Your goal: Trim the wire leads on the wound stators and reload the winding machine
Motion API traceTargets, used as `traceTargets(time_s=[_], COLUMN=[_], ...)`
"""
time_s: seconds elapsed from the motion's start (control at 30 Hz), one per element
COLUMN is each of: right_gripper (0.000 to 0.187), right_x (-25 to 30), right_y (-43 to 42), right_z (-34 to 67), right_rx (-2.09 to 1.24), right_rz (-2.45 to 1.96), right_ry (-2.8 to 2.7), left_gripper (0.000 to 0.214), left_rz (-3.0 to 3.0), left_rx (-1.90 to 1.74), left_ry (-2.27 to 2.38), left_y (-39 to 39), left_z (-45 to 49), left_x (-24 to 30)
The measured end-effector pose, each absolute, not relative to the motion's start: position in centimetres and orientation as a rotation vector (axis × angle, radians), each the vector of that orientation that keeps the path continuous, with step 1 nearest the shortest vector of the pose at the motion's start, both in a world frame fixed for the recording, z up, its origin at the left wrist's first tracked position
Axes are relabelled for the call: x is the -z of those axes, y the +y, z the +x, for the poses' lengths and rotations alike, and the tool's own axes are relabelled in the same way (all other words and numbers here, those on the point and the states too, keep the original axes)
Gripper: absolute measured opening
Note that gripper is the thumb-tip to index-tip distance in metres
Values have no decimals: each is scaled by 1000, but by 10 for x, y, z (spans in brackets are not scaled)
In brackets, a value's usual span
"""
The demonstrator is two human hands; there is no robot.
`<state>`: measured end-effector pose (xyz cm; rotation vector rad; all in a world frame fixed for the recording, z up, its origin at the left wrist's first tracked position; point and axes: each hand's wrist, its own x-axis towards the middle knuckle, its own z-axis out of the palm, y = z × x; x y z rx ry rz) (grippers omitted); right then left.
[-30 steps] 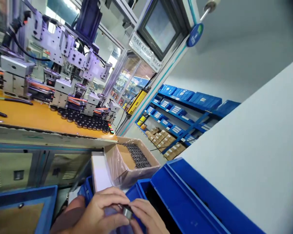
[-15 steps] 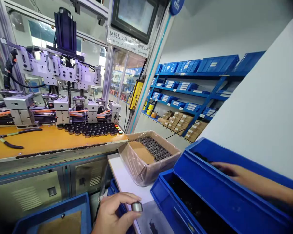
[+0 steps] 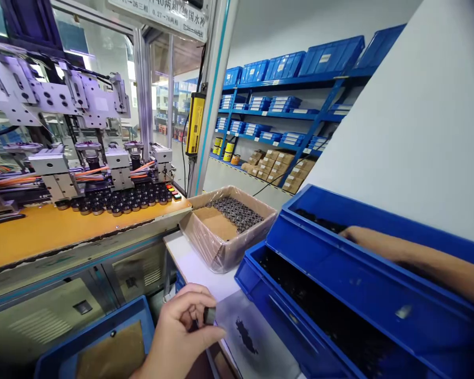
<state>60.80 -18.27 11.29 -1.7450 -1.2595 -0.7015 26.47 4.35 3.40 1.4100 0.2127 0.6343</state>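
Note:
My left hand (image 3: 187, 326) pinches a small metal ring (image 3: 209, 315) between thumb and fingers, above the edge of the white table. My right hand (image 3: 359, 235) reaches into the upper blue bin (image 3: 324, 252), among small black parts (image 3: 319, 221) at its far end. The bin wall hides its fingers, so what they touch does not show. Below and in front, a second blue bin (image 3: 278, 310) also holds dark small parts. A plastic-lined cardboard box (image 3: 203, 247) stands beyond the bins, partly filled with rows of small dark pieces (image 3: 240, 213).
Left stands a winding machine with a yellow-orange worktop (image 3: 98, 226) carrying several black ring parts (image 3: 122, 200). A blue crate (image 3: 51, 363) with a cardboard sheet sits low at the left. A dark-stained sheet (image 3: 264, 347) lies on the white table (image 3: 181, 258). Shelves (image 3: 284, 81) stand behind.
The view has shifted right and down. My left hand has turned the ring, so its shiny side shows less. My right hand stays in the upper bin, its fingers now lower behind the wall.

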Motion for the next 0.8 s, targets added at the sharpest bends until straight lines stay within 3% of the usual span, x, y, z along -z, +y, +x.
traceTargets(time_s=[0.13, 0.2, 0.27, 0.4, 0.47, 0.6, 0.8], right_gripper=[25, 17, 9, 19, 23, 25, 14], right_x=[-167, -173, -161, -111, -89, -67, -63], right_y=[-184, -171, -152, -110, -97, -92, -97], right_z=[607, 570, 516, 426, 408, 408, 414], right_rx=[688, 734, 561, 82, -2, 29, 134], right_rz=[-2031, -2064, -1914, -1432, -1298, -1206, -1201], right_ry=[-1276, -1238, -1386, -1647, -1663, -1679, -1650], left_gripper=[28, 31, 33, 34, 37, 43, 43], left_rz=[1250, 1237, 1243, 1360, 1483, 1630, 1555], left_rx=[-579, -585, -612, -640, -665, -695, -581], left_ry=[238, 239, 228, 234, 259, 255, 213], left_y=[47, 48, 46, 44, 44, 42, 32], left_z=[261, 259, 258, 254, 252, 254, 269], left_x=[-33, -35, -39, -49, -51, -48, -47])
